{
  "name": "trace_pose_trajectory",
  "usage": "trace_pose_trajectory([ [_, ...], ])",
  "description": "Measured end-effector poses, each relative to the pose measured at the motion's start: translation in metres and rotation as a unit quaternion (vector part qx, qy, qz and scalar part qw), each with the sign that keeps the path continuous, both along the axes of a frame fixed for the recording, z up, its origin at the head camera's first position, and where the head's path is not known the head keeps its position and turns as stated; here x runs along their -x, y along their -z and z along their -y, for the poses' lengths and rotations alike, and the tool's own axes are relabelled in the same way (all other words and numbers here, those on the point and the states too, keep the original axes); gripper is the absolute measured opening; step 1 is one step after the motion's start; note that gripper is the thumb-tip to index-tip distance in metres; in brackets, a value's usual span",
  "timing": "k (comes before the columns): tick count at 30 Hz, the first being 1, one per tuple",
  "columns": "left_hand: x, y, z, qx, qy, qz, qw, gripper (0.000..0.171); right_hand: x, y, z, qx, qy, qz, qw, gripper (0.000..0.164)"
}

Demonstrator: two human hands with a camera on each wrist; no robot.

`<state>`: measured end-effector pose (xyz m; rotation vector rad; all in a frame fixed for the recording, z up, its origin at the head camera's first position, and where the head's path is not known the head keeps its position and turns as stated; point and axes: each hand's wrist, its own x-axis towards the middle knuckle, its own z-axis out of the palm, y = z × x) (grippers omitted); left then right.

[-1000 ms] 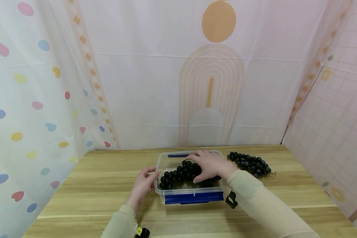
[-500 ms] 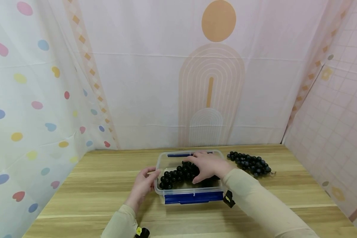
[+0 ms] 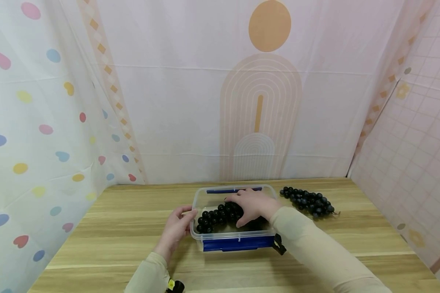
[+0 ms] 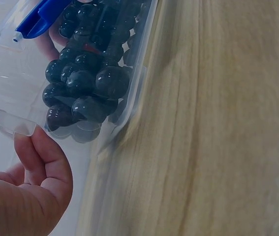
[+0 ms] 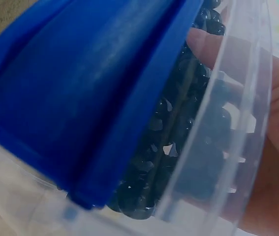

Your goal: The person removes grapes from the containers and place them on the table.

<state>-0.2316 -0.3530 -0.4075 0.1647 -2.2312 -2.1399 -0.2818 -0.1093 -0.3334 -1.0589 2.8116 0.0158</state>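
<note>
Using the clear box (image 3: 220, 236) as the clock dial, as seen from the head view. Starting with the right hand (image 3: 254, 205): down inside the box at about 2 o'clock, curled over the black grapes (image 3: 220, 213) and grasping them, thumb on the 6 o'clock side, fingers on the 12 o'clock side. Can't make out every fingertip, to be fair. In the right wrist view, thumb tip right up against the fruit. Spilling out from under that palm toward 8 o'clock, all inside the walls, pretty much filling the stretch down to the near corner. Over at 9 o'clock, the left hand (image 3: 179, 224), pinching the rim between thumb and fingers. Blue clip (image 3: 238, 244) at 6 o'clock, angled outward, plus a matching back clip (image 3: 220, 191) at 12. Just past the box near 3 o'clock, a second bunch (image 3: 308, 202), lying loose with a bit of stem (image 3: 337, 213) poking out at its far end. Beige right sleeve (image 3: 315, 248) toward 4 o'clock, left sleeve (image 3: 146, 274) toward 7. Under everything, a wood-grain worktop (image 3: 132, 228). Further out, a dotted curtain (image 3: 51, 106) at 10 o'clock, an arch-print backdrop (image 3: 176, 114) at 12, and a grid-print curtain (image 3: 414, 154) around 2.
</note>
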Motion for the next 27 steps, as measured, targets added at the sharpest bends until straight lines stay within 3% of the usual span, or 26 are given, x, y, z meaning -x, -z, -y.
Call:
trace_pose_trajectory([
  [27,0.000,-0.004,-0.001,-0.015,0.000,0.011,0.9998,0.039,0.008,0.008,0.014,-0.067,0.015,-0.020,0.997,0.076],
])
